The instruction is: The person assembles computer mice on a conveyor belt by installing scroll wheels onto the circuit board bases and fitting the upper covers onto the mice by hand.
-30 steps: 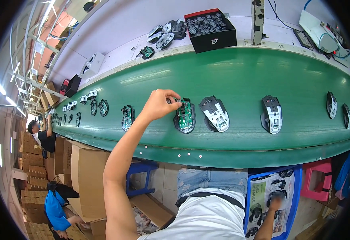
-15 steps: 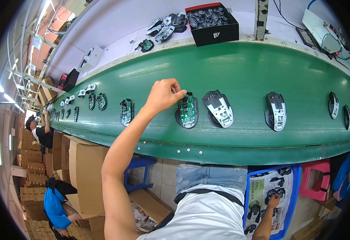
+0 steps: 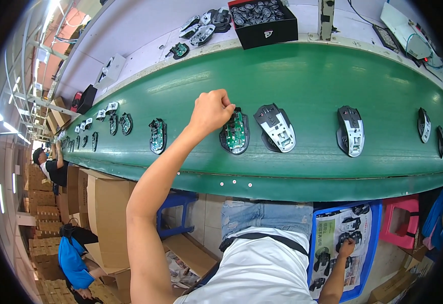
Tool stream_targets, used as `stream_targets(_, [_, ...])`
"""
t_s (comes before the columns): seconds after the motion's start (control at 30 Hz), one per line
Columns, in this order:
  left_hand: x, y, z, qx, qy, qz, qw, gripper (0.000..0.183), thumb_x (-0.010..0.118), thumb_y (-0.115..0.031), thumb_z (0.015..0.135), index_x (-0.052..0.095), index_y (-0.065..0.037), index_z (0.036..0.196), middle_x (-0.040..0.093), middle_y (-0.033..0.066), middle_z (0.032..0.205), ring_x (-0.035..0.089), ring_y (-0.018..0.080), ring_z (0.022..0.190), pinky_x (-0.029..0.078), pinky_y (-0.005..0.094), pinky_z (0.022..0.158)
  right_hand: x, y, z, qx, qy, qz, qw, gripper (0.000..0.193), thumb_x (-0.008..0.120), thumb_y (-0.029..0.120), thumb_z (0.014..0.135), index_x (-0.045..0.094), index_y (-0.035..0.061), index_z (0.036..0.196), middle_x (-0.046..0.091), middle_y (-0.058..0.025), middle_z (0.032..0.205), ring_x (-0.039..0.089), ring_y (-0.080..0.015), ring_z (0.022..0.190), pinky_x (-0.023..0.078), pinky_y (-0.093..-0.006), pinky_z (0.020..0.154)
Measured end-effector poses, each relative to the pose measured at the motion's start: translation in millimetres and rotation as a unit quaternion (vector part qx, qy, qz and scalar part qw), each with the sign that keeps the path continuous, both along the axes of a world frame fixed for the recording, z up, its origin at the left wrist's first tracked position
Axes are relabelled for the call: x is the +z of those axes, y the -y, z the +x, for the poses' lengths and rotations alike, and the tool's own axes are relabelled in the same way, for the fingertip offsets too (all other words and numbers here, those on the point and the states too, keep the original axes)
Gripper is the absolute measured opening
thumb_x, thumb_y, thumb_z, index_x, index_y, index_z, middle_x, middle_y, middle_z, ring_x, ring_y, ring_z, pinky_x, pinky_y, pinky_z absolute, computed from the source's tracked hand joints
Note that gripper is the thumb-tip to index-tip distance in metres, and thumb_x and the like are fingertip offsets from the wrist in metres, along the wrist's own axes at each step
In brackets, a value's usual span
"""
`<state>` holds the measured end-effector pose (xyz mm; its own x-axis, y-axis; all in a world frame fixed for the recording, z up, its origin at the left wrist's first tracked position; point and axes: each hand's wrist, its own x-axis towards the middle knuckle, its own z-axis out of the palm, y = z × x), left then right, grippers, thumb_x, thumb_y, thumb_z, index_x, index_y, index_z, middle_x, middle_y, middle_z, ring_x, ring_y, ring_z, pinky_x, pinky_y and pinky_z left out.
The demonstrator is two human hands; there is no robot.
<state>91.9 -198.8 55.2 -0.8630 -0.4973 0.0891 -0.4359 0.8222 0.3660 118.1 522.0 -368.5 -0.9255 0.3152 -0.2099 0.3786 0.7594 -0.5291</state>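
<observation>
Green circuit board (image 3: 235, 130) in mouse base, long axis up-down — left hand (image 3: 211, 110) at its top

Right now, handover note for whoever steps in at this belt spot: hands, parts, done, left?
Left hand: closed in a fist at the top edge of the open mouse base with the green circuit board on the green conveyor belt; whether it pinches anything cannot be seen.
Right hand: down in the blue bin by the lap, touching black mouse parts there.
On the belt: to the right, a base with grey top shell, then a closed mouse; to the left, more open bases.
Done: boards seated in the bases.
Left: the base at the left hand has no shell yet.
</observation>
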Motion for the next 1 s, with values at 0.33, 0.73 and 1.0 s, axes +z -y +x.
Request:
stream_targets(0.33, [0.3,1.8,17.8,-0.019,0.013,-0.008,1.000,0.030,0.075,-0.028,0.083,0.073,0.003,0.079,0.070,0.0185,0.072,0.070,0.0311,0.068,0.055,0.0381,0.066,23.5,29.3,0.0,-0.014,0.018,0.021,1.000,0.026,0.063,0.012,0.079,0.066,-0.0013,0.101,0.070,-0.0204,0.097,0.067,-0.0367,0.087,0.052,-0.0429,0.080])
stream_targets(0.73, [35.0,10.7,34.1,-0.063,0.100,0.105,0.987,0.041,0.081,-0.028,0.078,0.073,-0.002,0.109,0.070,0.0133,0.073,0.065,0.0253,0.066,0.052,0.0373,0.067,17.0,24.9,3.4,-0.007,0.009,0.009,1.000,0.026,0.062,0.013,0.081,0.065,-0.0013,0.102,0.070,-0.0184,0.095,0.068,-0.0320,0.082,0.053,-0.0397,0.077])
stream_targets(1.0, [34.6,18.4,45.8,-0.172,0.131,0.043,0.975,0.051,0.084,-0.015,0.069,0.069,-0.011,0.118,0.061,0.0072,0.065,0.059,0.0204,0.062,0.049,0.0350,0.064,23.5,31.8,4.8,-0.003,0.012,0.013,1.000,0.028,0.063,0.014,0.079,0.065,-0.0018,0.102,0.070,-0.0188,0.094,0.068,-0.0317,0.082,0.052,-0.0395,0.077])
